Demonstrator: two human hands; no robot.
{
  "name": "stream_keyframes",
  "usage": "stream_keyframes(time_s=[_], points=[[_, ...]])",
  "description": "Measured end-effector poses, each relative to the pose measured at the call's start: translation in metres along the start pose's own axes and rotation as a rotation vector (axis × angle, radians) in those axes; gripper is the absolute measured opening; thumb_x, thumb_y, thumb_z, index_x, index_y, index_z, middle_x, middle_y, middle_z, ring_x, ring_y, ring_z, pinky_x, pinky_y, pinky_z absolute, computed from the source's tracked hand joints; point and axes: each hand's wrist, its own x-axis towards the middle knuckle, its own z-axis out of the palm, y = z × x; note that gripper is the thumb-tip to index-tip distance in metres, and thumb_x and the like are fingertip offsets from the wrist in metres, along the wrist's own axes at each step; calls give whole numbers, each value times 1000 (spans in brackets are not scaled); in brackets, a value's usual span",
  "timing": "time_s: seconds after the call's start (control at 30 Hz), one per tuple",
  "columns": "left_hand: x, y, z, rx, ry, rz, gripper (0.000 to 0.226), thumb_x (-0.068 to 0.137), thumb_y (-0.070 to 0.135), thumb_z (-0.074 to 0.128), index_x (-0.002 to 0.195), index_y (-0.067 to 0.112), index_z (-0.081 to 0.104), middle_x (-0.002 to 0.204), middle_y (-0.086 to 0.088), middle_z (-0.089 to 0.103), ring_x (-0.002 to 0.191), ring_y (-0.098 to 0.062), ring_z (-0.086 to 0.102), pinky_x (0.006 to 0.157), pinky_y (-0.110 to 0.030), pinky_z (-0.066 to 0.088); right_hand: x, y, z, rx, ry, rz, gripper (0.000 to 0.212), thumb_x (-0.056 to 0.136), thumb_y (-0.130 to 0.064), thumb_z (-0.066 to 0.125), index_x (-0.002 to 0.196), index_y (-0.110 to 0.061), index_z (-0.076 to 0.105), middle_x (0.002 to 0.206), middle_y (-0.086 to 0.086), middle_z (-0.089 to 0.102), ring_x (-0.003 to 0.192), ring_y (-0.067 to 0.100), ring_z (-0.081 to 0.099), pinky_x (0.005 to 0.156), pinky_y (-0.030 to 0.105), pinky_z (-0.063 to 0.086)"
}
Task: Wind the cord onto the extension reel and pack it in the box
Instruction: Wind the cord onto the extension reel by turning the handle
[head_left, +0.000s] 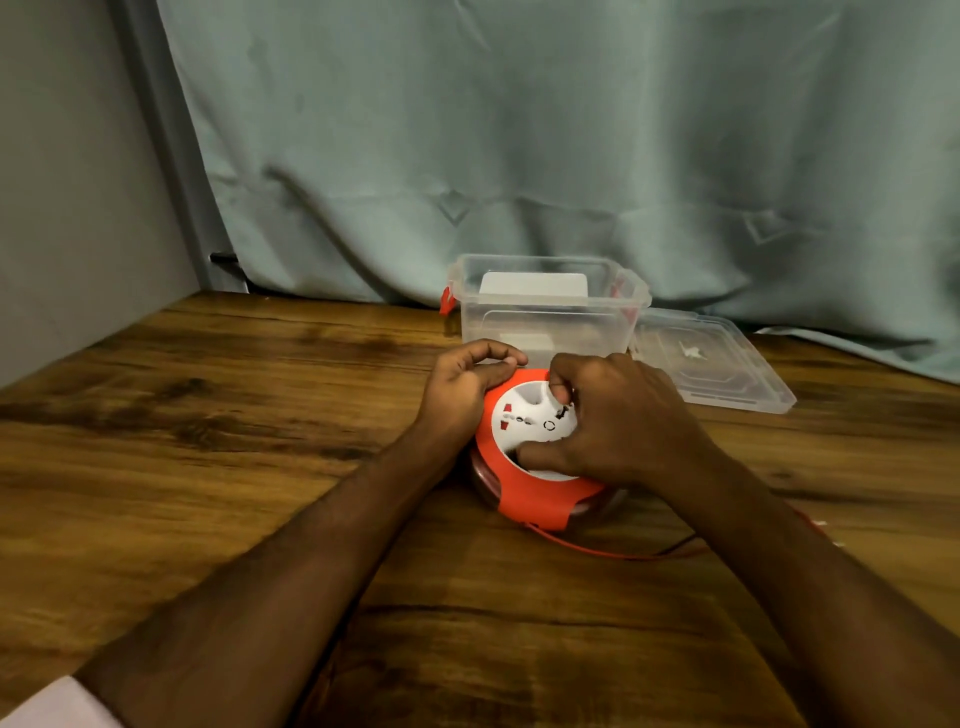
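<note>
Reel (530, 499): round orange-and-white plastic.

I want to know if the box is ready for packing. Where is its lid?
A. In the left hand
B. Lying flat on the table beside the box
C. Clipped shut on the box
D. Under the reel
B: the clear lid lies flat on the table right of the open box.
</note>
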Motion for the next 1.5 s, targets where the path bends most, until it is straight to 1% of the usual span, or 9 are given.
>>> stream_keyframes(time_s=[0.2, 0.37, 0.5, 0.63, 0.8, 0.97, 1.27, 1.37, 1.5], points=[[-1, 1, 0, 7, -31, -10, 16, 91, -2, 56, 100, -8, 67, 85, -11, 70, 66, -12, 68, 59, -23, 57, 1, -8, 12, 92, 45, 8, 51, 69, -55, 80, 56, -24, 42, 56, -12, 43, 58, 1, 40, 60, 30, 30], [2, 1, -5, 11, -34, -58, 18, 90, -1, 57, 103, -9, 67, 93, -20, 70, 75, -25, 67, 62, -29, 57, 5, 11, -9, 231, -56, -111, 27, 73, -35, 81, 90, -32, 59, 74, -16, 67, 62, -1, 56, 61, 25, 38], [1, 2, -6, 29, -60, -93, 19, 89, 0, 57, 102, -6, 68, 93, -20, 71, 76, -28, 67, 64, -32, 58, 6, 31, -21, 294, -272, -180, 56, 70, -23, 83, 116, -40, 57, 113, -24, 67, 70, -1, 60, 59, 23, 44], [0, 4, -6, 19, -107, -102, 15, 89, 0, 57, 98, -3, 69, 93, -17, 71, 74, -24, 68, 63, -30, 58, 5, 37, -22, 304, -346, -111, 82, 69, -28, 91, 130, -54, 42, 118, -30, 67, 86, -4, 68, 69, 29, 59], [-1, 4, -5, 33, -134, -90, 14, 89, 0, 58, 97, -1, 70, 88, -14, 70, 73, -23, 66, 63, -28, 57, 2, 31, -24, 309, -313, -94, 87, 63, -37, 95, 120, -44, 31, 101, -17, 71, 75, 7, 66, 69, 39, 60], [0, 1, -2, 17, -122, -64, 16, 88, -5, 56, 87, 3, 70, 86, -13, 69, 75, -20, 64, 68, -26, 56, 0, 17, -12, 129, -176, -119, 64, 60, -68, 84, 101, -36, 46, 66, -11, 63, 63, 3, 57, 57, 26, 40], [3, -1, -4, 17, -109, -71, 17, 90, -3, 55, 87, 4, 70, 85, -10, 70, 72, -16, 66, 69, -28, 57, 4, 8, 6, 58, -56, -61, 50, 69, -73, 73, 69, -26, 54, 69, -14, 61, 66, 3, 51, 64, 29, 43], [3, 1, -5, 10, -126, -74, 19, 89, -4, 55, 84, 6, 70, 82, -5, 72, 70, -14, 67, 68, -28, 57, 3, 16, -9, 161, -84, -142, 34, 76, -55, 81, 92, -33, 63, 69, -15, 67, 64, 0, 60, 59, 27, 46], [2, 3, -6, -5, -177, -90, 22, 88, -6, 55, 80, 10, 68, 75, -1, 71, 64, -12, 66, 62, -25, 55, 7, 34, -23, 370, -277, -224, 55, 76, -17, 84, 119, -41, 60, 115, -23, 72, 61, 6, 62, 57, 24, 52]])
